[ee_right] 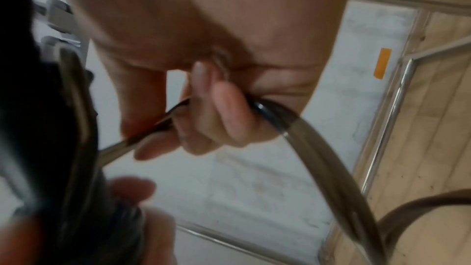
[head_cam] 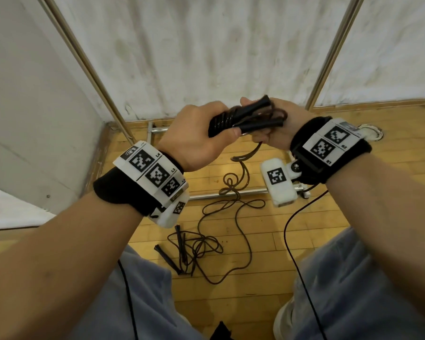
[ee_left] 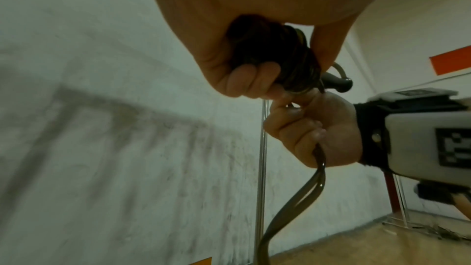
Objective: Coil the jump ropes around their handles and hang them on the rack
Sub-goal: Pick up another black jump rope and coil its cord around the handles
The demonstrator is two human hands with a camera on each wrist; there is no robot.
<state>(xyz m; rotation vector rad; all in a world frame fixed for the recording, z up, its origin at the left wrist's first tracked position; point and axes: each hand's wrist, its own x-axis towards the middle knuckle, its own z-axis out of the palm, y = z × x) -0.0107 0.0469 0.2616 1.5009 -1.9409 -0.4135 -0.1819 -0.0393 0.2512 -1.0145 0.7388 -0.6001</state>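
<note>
Centre of the head view: left hand (head_cam: 196, 133) wraps its fingers around the black handles (head_cam: 233, 121), which already carry several turns of rope. Right hand (head_cam: 270, 126), touching the bundle from the right, has its fingers curled round the loose rope (ee_left: 318, 160). That rope drops from the fist to the wooden floor (head_cam: 329, 231) at lower centre. A second jump rope (head_cam: 194, 249) lies tangled there. Rack poles (head_cam: 329, 57) stand at upper left and upper right against the white wall (head_cam: 206, 45).

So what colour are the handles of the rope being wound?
Black. The handles show best in the head view, gripped by the left hand.
</note>
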